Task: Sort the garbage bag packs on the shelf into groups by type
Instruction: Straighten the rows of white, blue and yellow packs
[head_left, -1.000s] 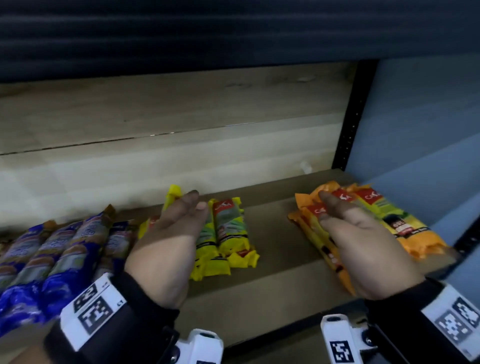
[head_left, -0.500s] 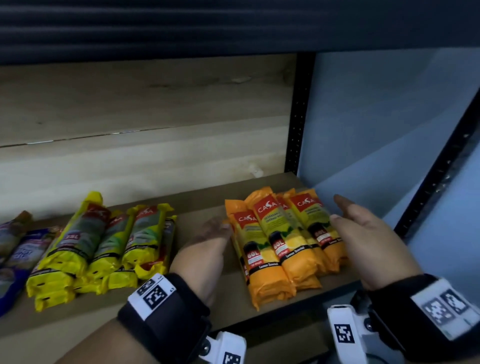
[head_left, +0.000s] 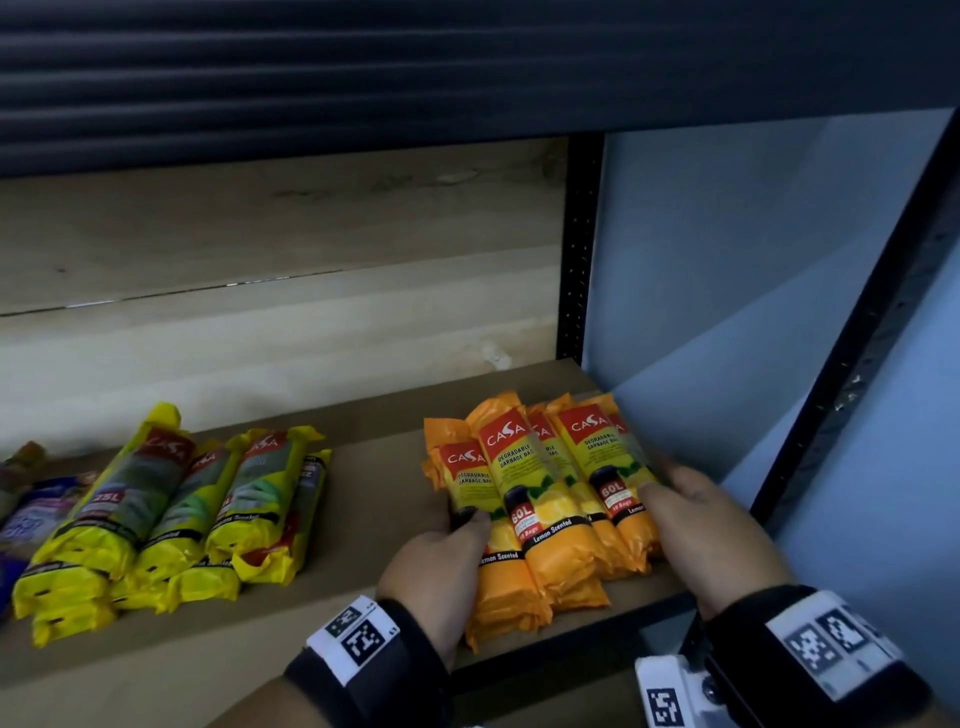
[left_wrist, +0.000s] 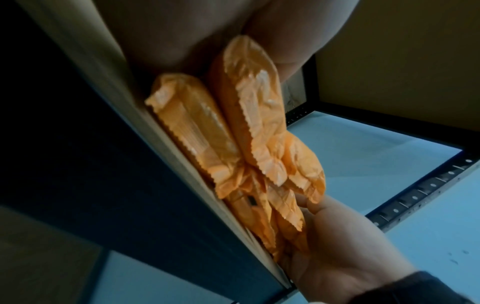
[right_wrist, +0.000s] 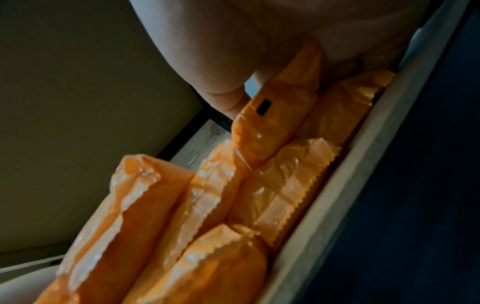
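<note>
Several orange garbage bag packs lie stacked at the right end of the wooden shelf. My left hand grips the left side of this pile, fingertips curled onto the leftmost pack. My right hand holds the right side, thumb on top of the rightmost pack. The left wrist view shows the packs' crimped ends under my left hand, with the right hand against them. In the right wrist view the packs lie under my right hand.
Several yellow packs lie grouped left of the middle, and blue packs at the far left edge. A black upright post and a pale blue wall bound the shelf on the right. A bare strip of board separates yellow from orange.
My left hand left the yellow packs and moved right to the orange pile. Both hands closed in on the pile's two sides, and the view swung right.
</note>
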